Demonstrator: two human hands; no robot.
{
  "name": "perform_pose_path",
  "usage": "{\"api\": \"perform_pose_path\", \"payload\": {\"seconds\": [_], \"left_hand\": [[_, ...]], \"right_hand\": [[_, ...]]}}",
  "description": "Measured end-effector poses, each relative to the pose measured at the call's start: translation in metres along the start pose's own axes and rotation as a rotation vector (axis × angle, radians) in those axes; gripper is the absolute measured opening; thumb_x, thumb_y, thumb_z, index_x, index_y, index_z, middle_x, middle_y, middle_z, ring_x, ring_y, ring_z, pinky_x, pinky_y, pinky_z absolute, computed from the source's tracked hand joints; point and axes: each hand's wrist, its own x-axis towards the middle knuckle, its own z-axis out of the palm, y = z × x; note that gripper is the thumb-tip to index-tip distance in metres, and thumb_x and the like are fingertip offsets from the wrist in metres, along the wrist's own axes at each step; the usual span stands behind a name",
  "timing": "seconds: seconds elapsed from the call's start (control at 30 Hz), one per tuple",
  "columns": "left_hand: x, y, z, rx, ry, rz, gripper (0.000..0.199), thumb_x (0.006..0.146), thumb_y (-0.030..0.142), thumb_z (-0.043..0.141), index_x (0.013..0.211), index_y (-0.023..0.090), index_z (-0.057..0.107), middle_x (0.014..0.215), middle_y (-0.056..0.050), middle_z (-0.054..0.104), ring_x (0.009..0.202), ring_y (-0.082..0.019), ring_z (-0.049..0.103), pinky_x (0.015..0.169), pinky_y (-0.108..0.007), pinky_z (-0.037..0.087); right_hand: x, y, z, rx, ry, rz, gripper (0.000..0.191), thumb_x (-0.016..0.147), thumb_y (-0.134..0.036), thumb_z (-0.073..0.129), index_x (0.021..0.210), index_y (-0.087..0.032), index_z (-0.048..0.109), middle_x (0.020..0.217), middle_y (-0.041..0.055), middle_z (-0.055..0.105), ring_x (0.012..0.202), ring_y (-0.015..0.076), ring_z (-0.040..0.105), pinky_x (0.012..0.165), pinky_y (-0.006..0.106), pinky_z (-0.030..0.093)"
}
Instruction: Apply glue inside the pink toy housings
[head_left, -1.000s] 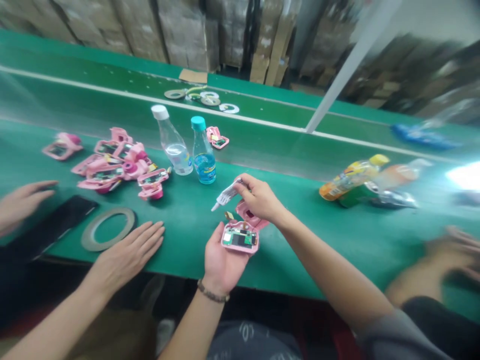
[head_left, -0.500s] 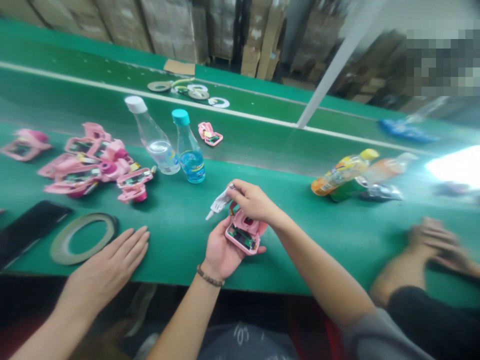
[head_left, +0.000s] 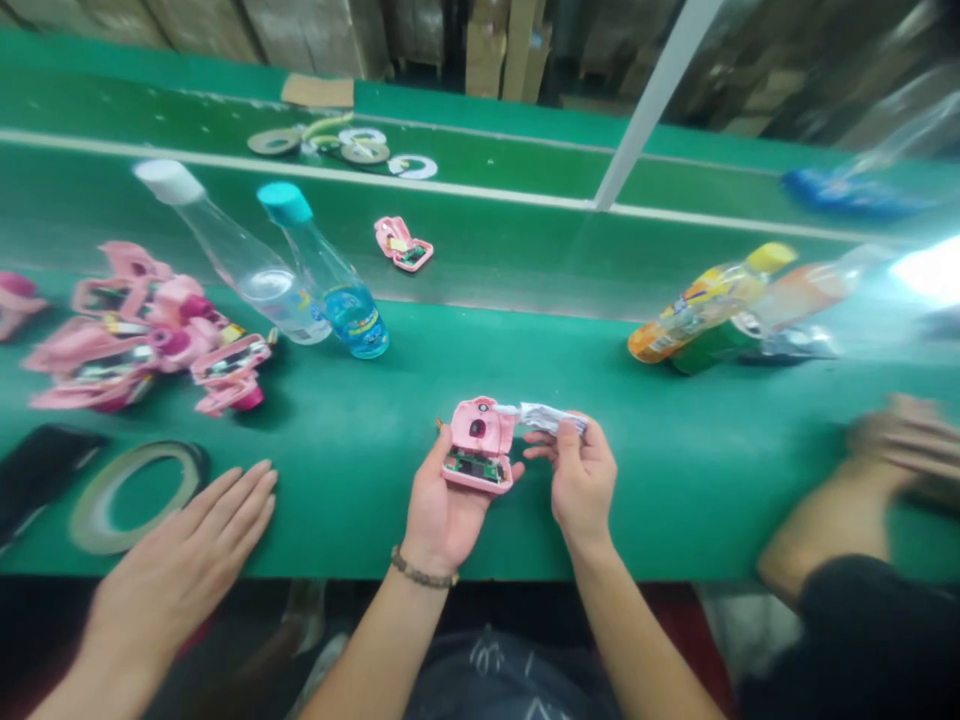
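Observation:
My left hand (head_left: 448, 510), with a beaded bracelet at the wrist, holds an opened pink plastic case (head_left: 475, 445) above the green table. Its pink upper half is folded back and a green circuit board (head_left: 477, 467) shows in the lower half. Pinched in my right hand (head_left: 581, 470), to the right of the case, is a white tube (head_left: 551, 418). The tube's nozzle points left and reaches the upper right part of the pink half; whether it touches cannot be made out.
Several pink cases (head_left: 169, 335) lie left. Behind them stand a clear bottle (head_left: 262, 270) and a blue-liquid bottle (head_left: 349, 305). A tape roll (head_left: 94, 510) and another person's hand (head_left: 202, 540) are front left. Orange bottle (head_left: 697, 305) and another person's hands (head_left: 900, 440) are right.
My right hand has moved from above the case to its right side, and the tube now points left at the case. The pink upper half now faces the camera more. The view has shifted.

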Motion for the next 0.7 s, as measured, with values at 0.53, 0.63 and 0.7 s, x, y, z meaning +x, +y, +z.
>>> {"api": "perform_pose_path", "payload": {"seconds": [0.53, 0.63, 0.7], "left_hand": [[0.002, -0.010, 0.011, -0.014, 0.092, 0.097, 0.038, 0.097, 0.045, 0.046, 0.131, 0.035, 0.059, 0.137, 0.001, 0.059, 0.124, -0.030, 0.058, 0.082, -0.047, 0.061], [0.000, -0.009, 0.014, -0.083, 0.108, 0.095, 0.033, 0.094, 0.041, 0.054, 0.126, 0.034, 0.061, 0.135, 0.001, 0.061, 0.125, -0.030, 0.056, 0.084, -0.047, 0.061], [0.000, -0.009, 0.015, -0.139, 0.115, 0.099, 0.029, 0.094, 0.039, 0.056, 0.121, 0.033, 0.064, 0.131, 0.000, 0.063, 0.123, -0.030, 0.057, 0.085, -0.048, 0.060]], "right_hand": [[-0.002, 0.014, -0.001, -0.041, 0.004, 0.029, 0.029, 0.089, -0.046, 0.063, 0.098, -0.020, 0.053, 0.086, 0.0019, 0.074, 0.073, 0.0169, 0.074, 0.069, 0.032, 0.066], [-0.002, 0.014, -0.001, -0.050, 0.001, 0.015, 0.028, 0.090, -0.045, 0.063, 0.099, -0.020, 0.054, 0.086, 0.0019, 0.074, 0.073, 0.0174, 0.075, 0.069, 0.032, 0.066], [-0.003, 0.014, -0.001, -0.067, 0.000, 0.000, 0.027, 0.090, -0.043, 0.063, 0.099, -0.019, 0.054, 0.087, 0.0022, 0.074, 0.074, 0.0178, 0.075, 0.070, 0.033, 0.067]]}}
